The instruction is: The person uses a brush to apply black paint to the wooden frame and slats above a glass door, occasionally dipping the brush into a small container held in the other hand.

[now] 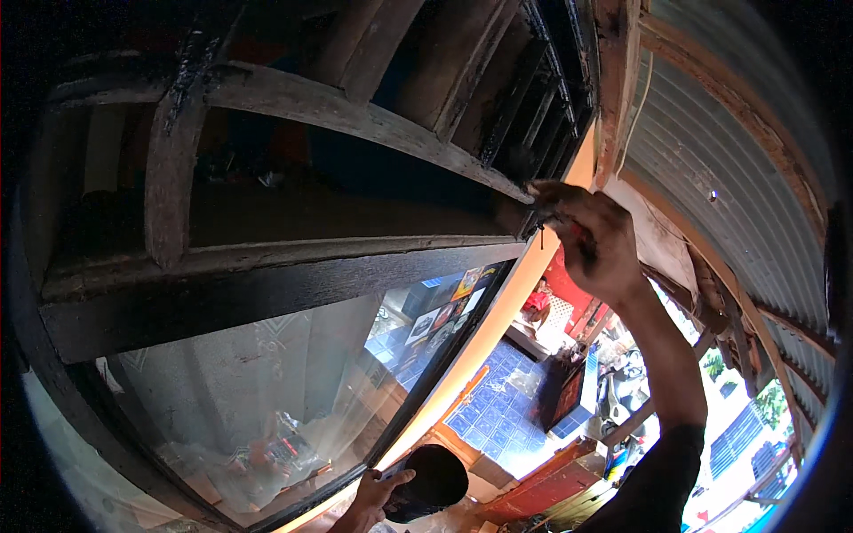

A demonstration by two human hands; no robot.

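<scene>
Up at the right end of a dark wooden lattice (293, 93), my right hand (591, 240) is closed on a small dark item with some red on it, mostly hidden by the fingers, against the frame's edge. The lattice has wet-looking black patches over weathered bare wood. Low in the view, my left hand (378, 493) grips a black cylindrical container (431, 480) at its rim, beside the lower edge of a glass window (222, 400) with a dark wooden border (267, 289).
An orange wall edge (471, 346) runs beside the window. Overhead at the right is a corrugated metal roof (737, 178) on wooden beams. Far below lie a blue-tiled surface (506, 400), a red wooden piece (542, 489) and assorted clutter.
</scene>
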